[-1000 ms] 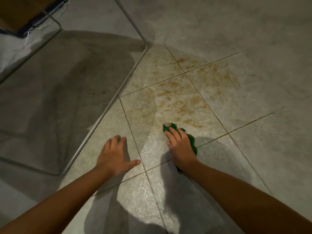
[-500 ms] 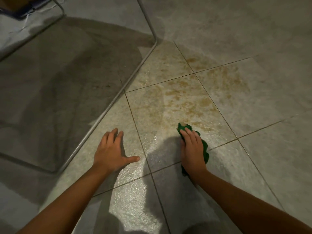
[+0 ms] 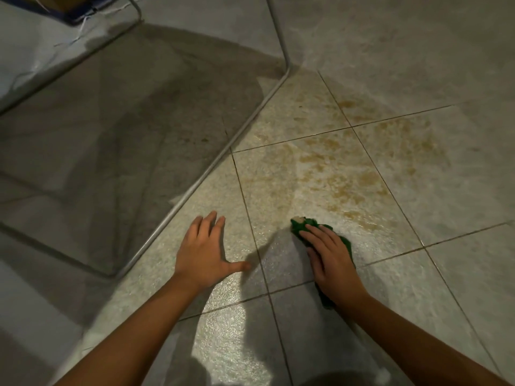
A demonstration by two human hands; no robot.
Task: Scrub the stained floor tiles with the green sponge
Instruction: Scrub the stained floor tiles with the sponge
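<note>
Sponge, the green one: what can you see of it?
The sponge is dark green, soft-looking and crumpled, with a pale spot at its far tip. It lies flat on the tiles, just short of the brown stains. The right hand presses on it with straight fingers, covering most of it; only the edges show.

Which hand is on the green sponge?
The right hand. It presses flat on the sponge, while the left hand lies spread on a bare tile with nothing under it.
</note>
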